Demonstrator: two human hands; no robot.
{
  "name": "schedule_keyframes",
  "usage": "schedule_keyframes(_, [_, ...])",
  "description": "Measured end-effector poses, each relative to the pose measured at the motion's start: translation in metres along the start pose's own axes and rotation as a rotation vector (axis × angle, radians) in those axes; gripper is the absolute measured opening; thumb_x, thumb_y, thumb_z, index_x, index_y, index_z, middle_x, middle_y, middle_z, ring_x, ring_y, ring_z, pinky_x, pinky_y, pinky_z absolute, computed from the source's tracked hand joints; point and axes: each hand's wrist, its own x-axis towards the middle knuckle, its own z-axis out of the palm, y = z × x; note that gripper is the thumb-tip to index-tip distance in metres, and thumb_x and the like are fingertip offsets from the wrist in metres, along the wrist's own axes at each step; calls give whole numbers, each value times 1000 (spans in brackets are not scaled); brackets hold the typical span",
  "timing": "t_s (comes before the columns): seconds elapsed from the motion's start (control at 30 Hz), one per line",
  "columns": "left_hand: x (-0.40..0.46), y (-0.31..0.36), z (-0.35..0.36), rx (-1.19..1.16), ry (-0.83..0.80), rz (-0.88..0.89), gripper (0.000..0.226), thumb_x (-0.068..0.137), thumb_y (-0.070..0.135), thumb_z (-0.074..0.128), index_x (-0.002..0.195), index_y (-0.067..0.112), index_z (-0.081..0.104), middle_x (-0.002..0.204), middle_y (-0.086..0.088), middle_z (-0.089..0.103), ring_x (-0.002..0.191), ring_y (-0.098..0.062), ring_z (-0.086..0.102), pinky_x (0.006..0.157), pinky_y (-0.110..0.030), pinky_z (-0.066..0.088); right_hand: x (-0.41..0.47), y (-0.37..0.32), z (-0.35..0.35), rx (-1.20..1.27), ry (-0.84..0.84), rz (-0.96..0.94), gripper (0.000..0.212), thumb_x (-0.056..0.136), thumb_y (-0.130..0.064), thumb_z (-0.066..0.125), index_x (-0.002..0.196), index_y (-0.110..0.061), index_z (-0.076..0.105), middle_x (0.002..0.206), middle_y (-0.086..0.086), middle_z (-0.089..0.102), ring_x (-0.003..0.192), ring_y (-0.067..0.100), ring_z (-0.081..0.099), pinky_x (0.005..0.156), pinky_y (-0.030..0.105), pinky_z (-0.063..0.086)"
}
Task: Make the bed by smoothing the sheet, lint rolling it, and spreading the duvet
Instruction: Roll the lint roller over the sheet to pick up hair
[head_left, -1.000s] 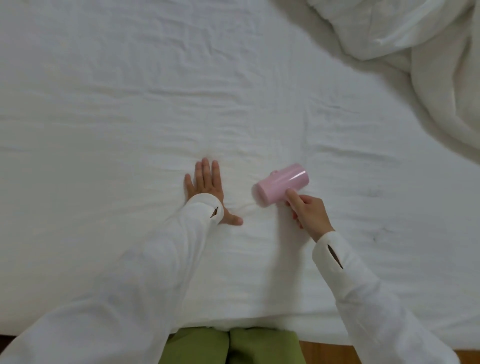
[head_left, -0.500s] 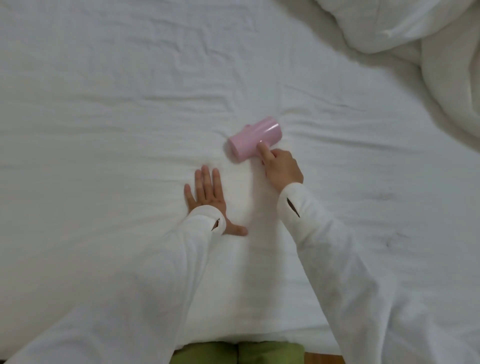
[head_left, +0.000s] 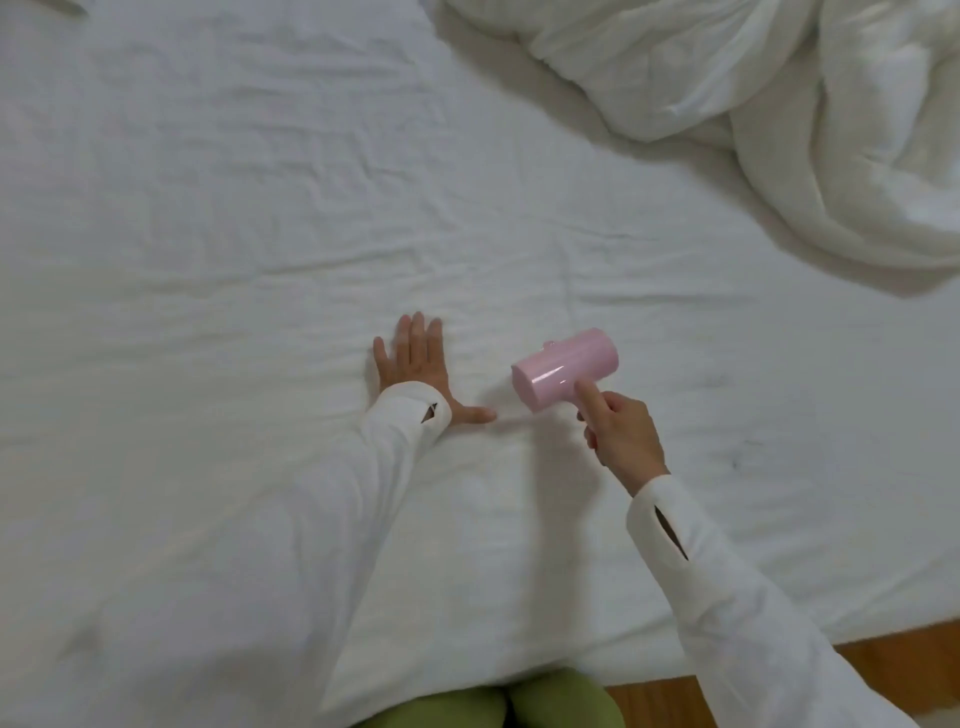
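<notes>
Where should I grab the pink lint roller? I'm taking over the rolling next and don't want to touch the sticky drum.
Take the lint roller by its short handle, which sticks out of the drum toward the near edge of the bed. Come from that near side, as the right hand does now, fingers wrapped round the handle and the forefinger against the drum's cover.

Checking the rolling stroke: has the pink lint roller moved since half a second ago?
Yes. The lint roller has come back toward the person and rightward; it was beyond the flat left hand, now it lies level with it.

floor: wooden floor (head_left: 893, 649), bottom right | light: soft, even
</notes>
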Motion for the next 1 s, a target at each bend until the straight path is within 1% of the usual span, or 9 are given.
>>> schedule_keyframes(0.07, [23,-3,-16,44,36,42,148,47,90,57,146,15,-23,155,-4,-26,141,-19,-28,112,-54,-14,20,-20,7,-53,14,-19,52,86,-63,44,67,-18,62,60,-5,61,63,20,57,66,36,44])
schedule_keyframes(0.13, [43,-6,-24,33,57,62,151,45,88,59,145,14,-26,154,-6,-29,141,-20,-29,112,-54,-14,45,-37,20,-155,12,-28,54,89,-62,37,73,-18,63,75,-2,64,77,24,61,73,37,45])
schedule_keyframes(0.23, [63,-8,-14,70,10,82,159,38,90,60,140,14,-36,147,-10,-40,136,-25,-37,110,-54,-16,82,-59,44,-286,3,-42,56,94,-62,28,87,-19,63,90,2,60,89,28,57,73,37,40])
schedule_keyframes(0.3, [74,-9,-5,97,-8,79,161,35,92,57,136,14,-41,143,-11,-46,133,-27,-42,108,-55,-19,106,-83,55,-325,14,-61,55,95,-62,27,99,-22,65,97,5,59,95,28,57,74,36,36])
schedule_keyframes(0.37, [82,-10,-2,90,-21,74,162,33,94,55,134,15,-44,141,-10,-49,131,-27,-44,106,-55,-22,124,-106,64,-328,23,-73,57,93,-62,27,104,-23,66,102,7,63,97,29,59,74,35,37])
schedule_keyframes(0.5, [87,-11,0,99,-38,62,164,29,95,54,131,16,-46,139,-10,-50,129,-26,-46,105,-54,-23,127,-106,70,-323,17,-47,58,90,-66,26,92,-21,63,96,6,65,91,30,59,74,36,41])
schedule_keyframes(0.73, [78,-4,-4,153,-34,18,165,30,94,56,129,12,-48,141,-13,-47,132,-30,-42,107,-57,-18,38,-1,34,-362,11,111,61,92,-67,26,76,-19,59,83,4,62,82,30,58,70,36,43])
schedule_keyframes(0.9, [63,11,-21,148,-52,-27,166,33,89,64,139,12,-37,146,-16,-40,137,-32,-35,112,-57,-10,8,22,-3,-205,-18,130,65,91,-68,31,68,-15,61,72,0,66,75,24,62,70,33,44])
schedule_keyframes(1.0, [61,43,-35,116,27,81,160,35,88,64,142,18,-32,149,-11,-37,139,-29,-31,113,-54,-8,15,14,-32,-82,51,96,67,91,-68,32,65,-14,62,68,3,66,72,26,63,68,34,45])
